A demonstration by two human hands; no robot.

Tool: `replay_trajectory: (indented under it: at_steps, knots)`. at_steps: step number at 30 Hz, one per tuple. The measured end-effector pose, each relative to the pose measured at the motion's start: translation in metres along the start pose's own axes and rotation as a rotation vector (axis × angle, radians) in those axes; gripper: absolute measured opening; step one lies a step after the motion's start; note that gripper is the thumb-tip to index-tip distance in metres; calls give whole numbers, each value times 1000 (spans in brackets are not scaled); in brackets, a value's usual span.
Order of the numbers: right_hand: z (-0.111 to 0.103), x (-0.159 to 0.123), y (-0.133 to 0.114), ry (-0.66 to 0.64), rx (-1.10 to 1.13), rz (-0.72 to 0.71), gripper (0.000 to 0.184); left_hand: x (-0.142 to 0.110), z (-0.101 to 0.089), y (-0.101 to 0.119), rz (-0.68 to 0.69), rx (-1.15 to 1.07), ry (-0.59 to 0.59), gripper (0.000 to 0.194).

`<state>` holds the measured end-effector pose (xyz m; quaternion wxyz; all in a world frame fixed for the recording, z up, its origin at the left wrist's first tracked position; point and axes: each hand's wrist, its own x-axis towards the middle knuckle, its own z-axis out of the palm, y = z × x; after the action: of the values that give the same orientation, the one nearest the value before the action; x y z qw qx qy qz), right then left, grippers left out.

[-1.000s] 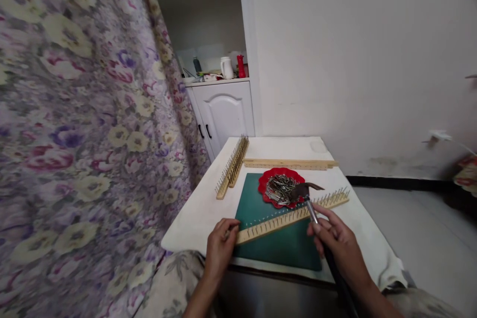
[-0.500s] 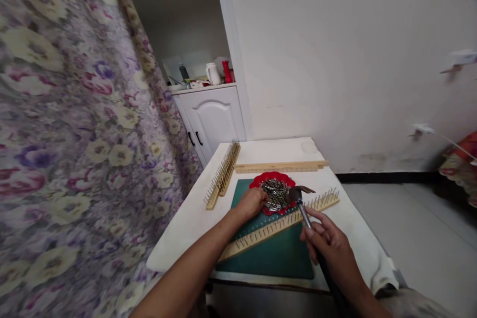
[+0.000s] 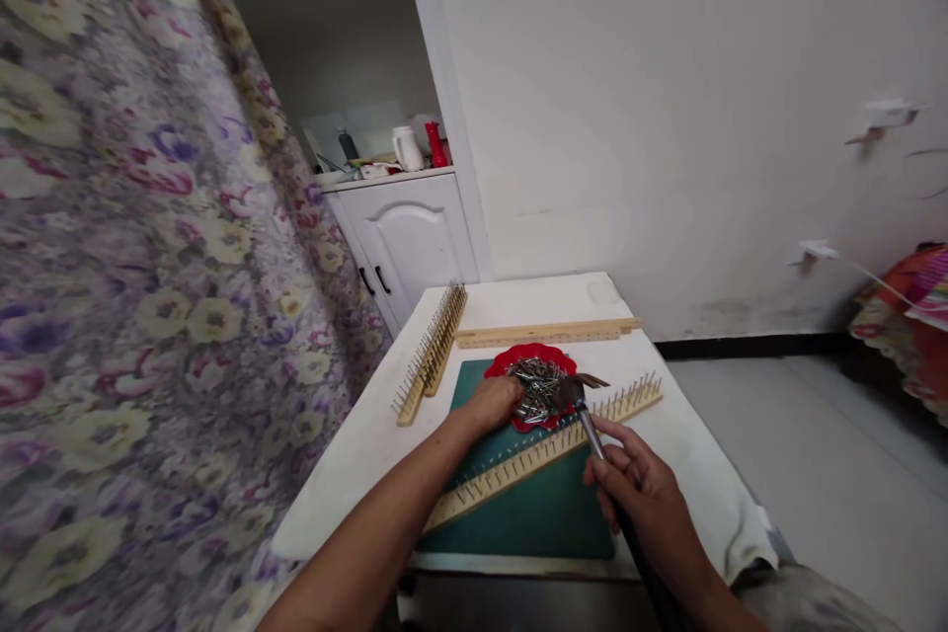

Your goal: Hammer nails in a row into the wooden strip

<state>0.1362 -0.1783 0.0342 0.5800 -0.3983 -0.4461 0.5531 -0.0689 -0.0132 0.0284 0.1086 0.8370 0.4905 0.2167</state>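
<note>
My right hand grips a claw hammer by its shaft, head up. The hammer's head is in front of the right edge of a red scalloped dish heaped with nails. My left hand reaches over the dish's left rim. Its fingers are bent together at the nails; what they hold, if anything, is hidden. Between my forearms, a wooden strip studded with upright nails lies slantwise across a green mat, passing behind the hammer.
More nail-studded strips stand at the white table's left side. Bare wooden strips lie behind the dish. A floral curtain hangs at left; a white cabinet and the wall are beyond the table.
The whole view has shifted slightly, so everything appears a little further left. My left hand stays at the nails, and the hammer is still in my right hand.
</note>
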Motion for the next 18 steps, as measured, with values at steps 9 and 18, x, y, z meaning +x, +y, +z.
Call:
replay_trajectory:
  at_steps: [9, 18]
  knots:
    - [1, 1, 1, 13, 3, -16, 46, -9, -24, 8, 72, 109, -196, 16]
    - [2, 5, 5, 32, 13, -50, 49, -15, -30, 10, 72, 137, -154, 16]
